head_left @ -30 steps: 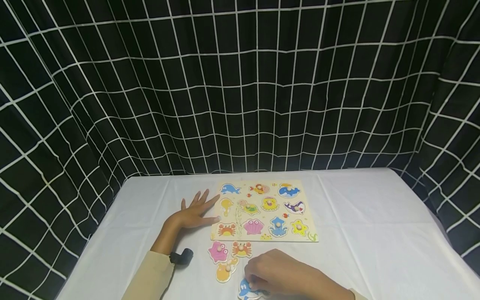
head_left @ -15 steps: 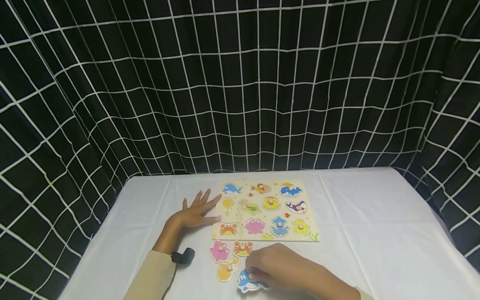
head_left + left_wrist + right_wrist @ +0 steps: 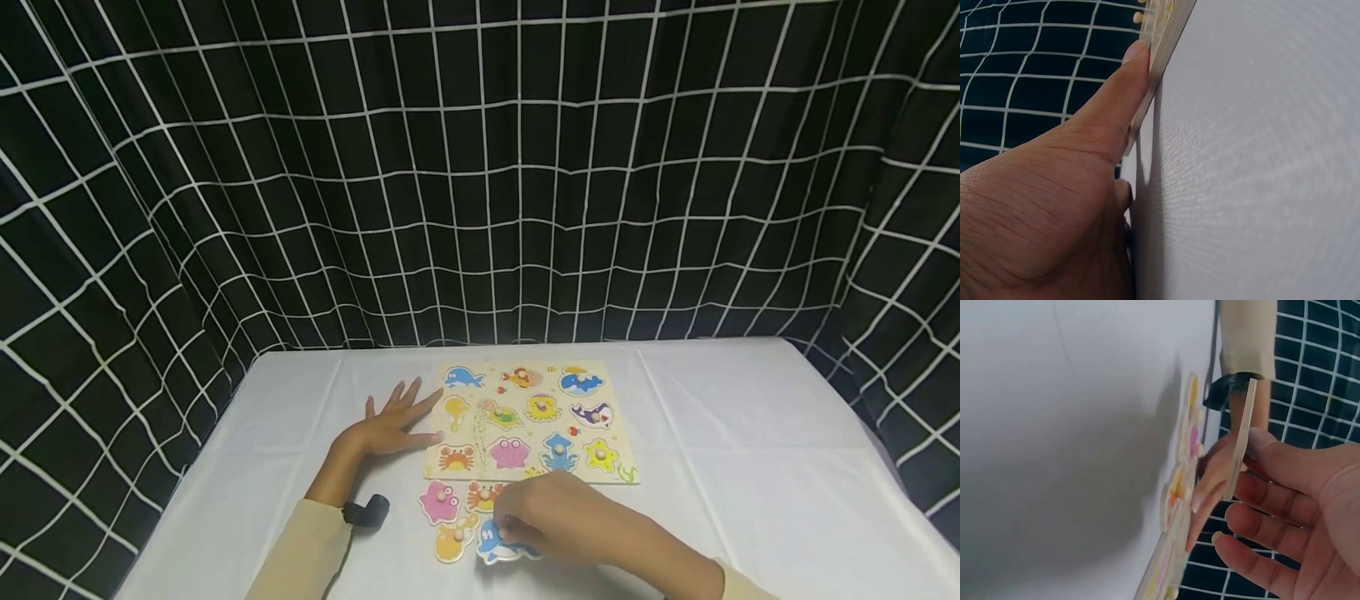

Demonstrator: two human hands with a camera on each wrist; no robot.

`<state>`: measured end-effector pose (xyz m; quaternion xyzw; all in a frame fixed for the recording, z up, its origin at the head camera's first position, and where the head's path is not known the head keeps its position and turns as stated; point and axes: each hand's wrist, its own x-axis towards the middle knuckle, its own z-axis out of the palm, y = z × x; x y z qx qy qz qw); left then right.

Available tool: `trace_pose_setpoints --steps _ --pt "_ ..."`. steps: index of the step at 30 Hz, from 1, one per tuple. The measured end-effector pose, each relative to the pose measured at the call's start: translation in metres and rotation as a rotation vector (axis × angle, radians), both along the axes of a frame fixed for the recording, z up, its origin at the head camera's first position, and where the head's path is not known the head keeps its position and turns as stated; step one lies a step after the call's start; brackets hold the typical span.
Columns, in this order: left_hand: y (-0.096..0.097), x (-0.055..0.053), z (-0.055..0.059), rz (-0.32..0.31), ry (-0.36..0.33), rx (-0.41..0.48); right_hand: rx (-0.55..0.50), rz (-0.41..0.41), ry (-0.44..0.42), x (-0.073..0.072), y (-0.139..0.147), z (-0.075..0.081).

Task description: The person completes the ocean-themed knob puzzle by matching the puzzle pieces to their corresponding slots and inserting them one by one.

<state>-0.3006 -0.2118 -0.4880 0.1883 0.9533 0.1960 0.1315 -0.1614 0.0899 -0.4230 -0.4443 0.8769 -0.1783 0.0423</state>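
My right hand [image 3: 555,517] pinches a blue whale puzzle piece [image 3: 491,543] by its knob, near the front of the table. In the right wrist view the piece [image 3: 1242,440] shows edge-on between thumb and fingers, raised off the cloth. My left hand [image 3: 386,429] rests with spread fingers at the left edge of a wooden sea-animal puzzle board [image 3: 540,433]. Its thumb [image 3: 1125,78] lies against the board's edge in the left wrist view. Knobbed pieces fill several places on the board; the blue whale, yellow seahorse, crab and pink shell pictures on it carry no knobs.
Below the board lie a pink shell piece [image 3: 438,503], a crab piece [image 3: 480,497] and an orange seahorse piece [image 3: 450,543]. White cloth [image 3: 720,467] covers the table. A black curtain with white grid lines [image 3: 517,200] hangs behind and at both sides.
My right hand has moved slightly up toward the board, lifting the whale piece with it. The left hand stays at the board's edge.
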Motion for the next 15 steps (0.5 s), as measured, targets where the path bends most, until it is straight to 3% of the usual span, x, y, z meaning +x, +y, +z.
trace_pose_setpoints --steps 9,15 --pt "-0.001 -0.001 -0.003 -0.002 0.002 -0.009 0.001 -0.005 0.029 -0.013 -0.003 0.011" --pt "0.000 0.002 0.001 -0.001 -0.002 -0.014 -0.014 -0.010 0.053 -0.023 -0.005 0.011"
